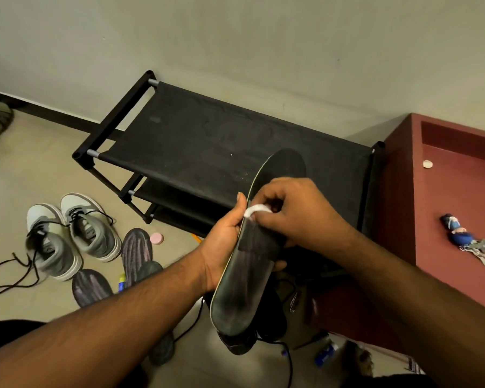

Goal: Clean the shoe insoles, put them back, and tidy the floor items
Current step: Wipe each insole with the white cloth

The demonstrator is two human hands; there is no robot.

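A: Why is the dark insole [247, 264] held up over the floor?
B: The left hand [221, 242] grips its edge to steady it, tilted toward the face, while the right hand [294, 214] pinches a white wipe [256, 210] against its upper face. Two other insoles [136, 249] lie by the grey sneakers [67, 236].

A pale wall [235, 37] is filling the top of the frame, with a dark baseboard [53, 114] running along its foot at left. A beige floor [25, 169] is spreading across the lower left. A black rack [207, 141] is standing at centre against the wall. A red cabinet [398, 205] is sitting at right.
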